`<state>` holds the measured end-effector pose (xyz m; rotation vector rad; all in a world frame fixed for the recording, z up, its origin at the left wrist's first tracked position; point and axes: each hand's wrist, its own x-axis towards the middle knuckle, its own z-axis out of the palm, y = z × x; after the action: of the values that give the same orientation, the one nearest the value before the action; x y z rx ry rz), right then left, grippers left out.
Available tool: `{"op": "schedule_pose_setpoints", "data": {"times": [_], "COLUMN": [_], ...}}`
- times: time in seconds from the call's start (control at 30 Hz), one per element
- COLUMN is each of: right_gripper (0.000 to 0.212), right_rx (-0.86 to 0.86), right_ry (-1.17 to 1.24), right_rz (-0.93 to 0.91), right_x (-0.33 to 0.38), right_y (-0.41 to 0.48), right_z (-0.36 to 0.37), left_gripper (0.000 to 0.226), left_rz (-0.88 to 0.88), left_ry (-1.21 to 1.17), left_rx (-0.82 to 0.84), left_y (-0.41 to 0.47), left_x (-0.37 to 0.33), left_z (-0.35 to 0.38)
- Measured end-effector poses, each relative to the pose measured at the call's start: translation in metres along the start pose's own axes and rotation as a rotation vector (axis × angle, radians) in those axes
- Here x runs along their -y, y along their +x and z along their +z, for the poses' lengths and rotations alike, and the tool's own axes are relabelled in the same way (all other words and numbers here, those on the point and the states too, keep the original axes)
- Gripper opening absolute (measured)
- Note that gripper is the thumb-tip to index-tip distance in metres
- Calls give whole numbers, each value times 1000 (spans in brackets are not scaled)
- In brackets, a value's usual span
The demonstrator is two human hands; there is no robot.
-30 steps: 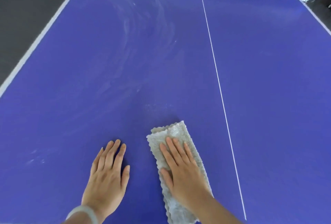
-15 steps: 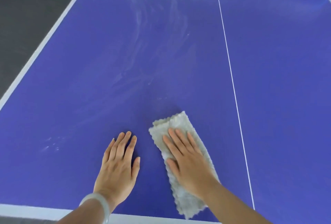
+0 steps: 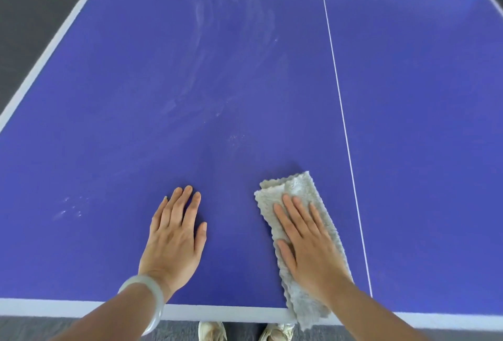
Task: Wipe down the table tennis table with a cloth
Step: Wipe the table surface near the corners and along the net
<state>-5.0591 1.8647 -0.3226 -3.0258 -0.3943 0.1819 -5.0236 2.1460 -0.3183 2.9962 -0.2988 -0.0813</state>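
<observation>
At the near end of a blue-purple table tennis table (image 3: 109, 128), a person's right hand (image 3: 310, 248) lies flat, fingers straight and slightly spread, pressing a folded, pale grey fleecy cloth (image 3: 296, 188) onto the surface just left of the thin white centre line (image 3: 343, 122). The cloth runs lengthwise under the palm. Its far end shows beyond the fingertips and its near end overhangs the white edge band (image 3: 217, 312). The left hand (image 3: 174, 237), a pale bangle (image 3: 152, 305) at its wrist, rests open on bare table beside it, holding nothing. Whitish smears (image 3: 206, 27) streak the surface farther out. Dark grey floor (image 3: 27, 0) borders the table, and two light shoes (image 3: 212, 331) show below the edge.
</observation>
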Motion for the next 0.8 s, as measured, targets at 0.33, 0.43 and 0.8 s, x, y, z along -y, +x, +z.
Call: {"op": "schedule_pose_setpoints", "data": {"times": [0.33,0.43,0.8], "right_gripper": [59,61,62], "right_rx": [-122,-82,-7], "right_ry": [110,91,69], "right_rz": [566,341,234], "right_x": [17,91,97], "right_y": [30,21,15], "right_z": [2,12,6], "left_gripper": [59,59,54], "left_rz": [1,13,-21], "left_ry": [4,-10,-117], "left_rx": [-2,-7,-85], "left_y": [-1,-1,-16], "left_x": [3,2,79], "left_z": [3,0,-23]}}
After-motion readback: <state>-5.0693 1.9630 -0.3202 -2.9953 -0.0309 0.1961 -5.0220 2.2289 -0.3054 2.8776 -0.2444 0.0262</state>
